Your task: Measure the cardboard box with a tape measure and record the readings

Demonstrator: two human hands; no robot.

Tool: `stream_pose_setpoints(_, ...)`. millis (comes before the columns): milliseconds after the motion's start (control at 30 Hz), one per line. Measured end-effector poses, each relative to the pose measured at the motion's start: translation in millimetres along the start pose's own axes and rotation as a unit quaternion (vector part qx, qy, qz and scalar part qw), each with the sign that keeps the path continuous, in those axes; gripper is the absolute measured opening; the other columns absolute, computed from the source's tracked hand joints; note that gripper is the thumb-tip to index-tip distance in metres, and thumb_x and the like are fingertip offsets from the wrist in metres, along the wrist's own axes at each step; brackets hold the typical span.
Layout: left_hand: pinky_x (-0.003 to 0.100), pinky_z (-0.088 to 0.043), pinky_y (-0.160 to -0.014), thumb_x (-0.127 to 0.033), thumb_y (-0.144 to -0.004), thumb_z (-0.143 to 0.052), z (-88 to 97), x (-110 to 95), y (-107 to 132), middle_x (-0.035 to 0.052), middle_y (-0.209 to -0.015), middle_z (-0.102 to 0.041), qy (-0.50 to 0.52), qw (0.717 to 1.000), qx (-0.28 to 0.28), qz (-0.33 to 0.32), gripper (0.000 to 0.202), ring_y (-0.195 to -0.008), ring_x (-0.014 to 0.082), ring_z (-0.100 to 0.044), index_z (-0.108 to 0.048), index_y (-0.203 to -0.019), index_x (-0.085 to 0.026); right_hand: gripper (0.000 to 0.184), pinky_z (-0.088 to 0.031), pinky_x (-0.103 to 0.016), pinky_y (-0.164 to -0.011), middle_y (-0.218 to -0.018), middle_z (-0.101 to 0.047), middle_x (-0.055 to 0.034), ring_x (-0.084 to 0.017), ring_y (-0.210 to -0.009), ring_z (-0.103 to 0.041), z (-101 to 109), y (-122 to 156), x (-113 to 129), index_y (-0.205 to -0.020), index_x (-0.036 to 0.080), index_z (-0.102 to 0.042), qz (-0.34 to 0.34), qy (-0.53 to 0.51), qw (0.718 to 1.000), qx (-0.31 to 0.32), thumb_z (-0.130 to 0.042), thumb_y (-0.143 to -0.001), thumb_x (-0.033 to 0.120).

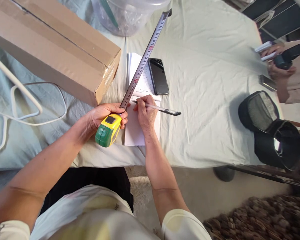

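The right hand (pixel 148 111) is curling its fingers closely around a pen (pixel 166 110), the tip pointing to ten o'clock in a writing grip; whether it is touching paper I cannot tell. The left hand (pixel 106 113) is pinching between thumb and curled fingers where the blade (pixel 145 58) is leaving the yellow-and-green tape measure (pixel 108 130), probably to steady that length for reading. The blade is running towards one o'clock, crossing above the notebook (pixel 141 135), which is lying under the right hand, likely for noting figures. At one o'clock from that hand, a phone (pixel 159 76) is overlapping the upper page, perhaps weighing it down.

Farther out on the surface (pixel 197 100), a cardboard box (pixel 65 56) is lying at ten o'clock, a clear tub (pixel 130 23) is standing at twelve, and black headgear (pixel 262 110) is resting at three.

The blade is showing repeating black digits with red tens; the upper page is carrying lines too small to read. No brand is showing legibly.
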State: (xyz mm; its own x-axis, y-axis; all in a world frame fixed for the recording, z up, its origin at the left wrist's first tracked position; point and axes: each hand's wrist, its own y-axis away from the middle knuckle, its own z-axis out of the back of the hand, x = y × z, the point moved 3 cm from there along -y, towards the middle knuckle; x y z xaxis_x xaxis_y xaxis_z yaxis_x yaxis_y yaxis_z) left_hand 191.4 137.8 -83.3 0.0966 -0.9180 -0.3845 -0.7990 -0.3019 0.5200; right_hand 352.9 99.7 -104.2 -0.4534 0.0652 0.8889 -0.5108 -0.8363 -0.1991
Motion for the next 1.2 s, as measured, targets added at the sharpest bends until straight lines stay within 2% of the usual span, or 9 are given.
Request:
stream_pose_setpoints(267, 0.026, -0.055, -0.054, -0.002, -0.09, -0.045, 1.0, 0.9, -2.3, 0.0024, -0.057, -0.053, 0.006, 1.0, 0.007, 0.008, 0.025, -0.054, 0.015, -0.056, -0.057, -0.072, -0.015, 0.018, -0.045, -0.026, -0.059, -0.053, -0.057, 0.0088, -0.012, -0.052, -0.054, -2.2, -0.9, -1.3, -0.072, 0.025, -0.049, -0.004, -0.005, 1.0, 0.009, -0.052, -0.09, 0.028)
stream_pose_setpoints(433, 0.027, -0.055, -0.055, -0.002, -0.09, -0.045, 0.6, 0.4, -1.2, 0.0024, -0.058, -0.054, 0.0, 1.0, 0.002, -0.003, 0.023, -0.054, 0.0152, -0.057, -0.06, -0.079, -0.014, 0.019, -0.046, -0.028, -0.06, -0.053, -0.056, 0.0079, -0.013, -0.052, -0.054, -1.9, -0.3, -1.6, -0.071, 0.026, -0.048, 0.003, 0.006, 1.0, 0.008, -0.051, -0.09, 0.025)
stream_pose_setpoints(833, 0.027, -0.055, -0.055, -0.002, -0.089, -0.046, 0.8, 1.3, -1.4, 0.0021, -0.056, -0.053, 0.012, 1.0, 0.008, 0.006, 0.021, -0.053, 0.0156, -0.056, -0.06, -0.079, -0.015, 0.02, -0.044, -0.026, -0.06, -0.055, -0.055, 0.009, -0.011, -0.053, -0.054, -0.2, -0.3, -2.0, -0.073, 0.025, -0.045, 0.007, 0.018, 1.0, -0.003, -0.048, -0.092, 0.028)
stream_pose_setpoints(1200, 0.027, -0.055, -0.055, -0.003, -0.089, -0.047, 0.9, 1.3, -0.5, 0.0021, -0.057, -0.055, 0.005, 1.0, 0.004, -0.001, 0.02, -0.054, 0.0152, -0.056, -0.06, -0.081, -0.015, 0.019, -0.044, -0.027, -0.059, -0.053, -0.055, 0.0085, -0.012, -0.053, -0.053, 0.2, -0.4, -0.3, -0.07, 0.026, -0.046, 0.009, 0.022, 1.0, -0.003, -0.05, -0.089, 0.024)
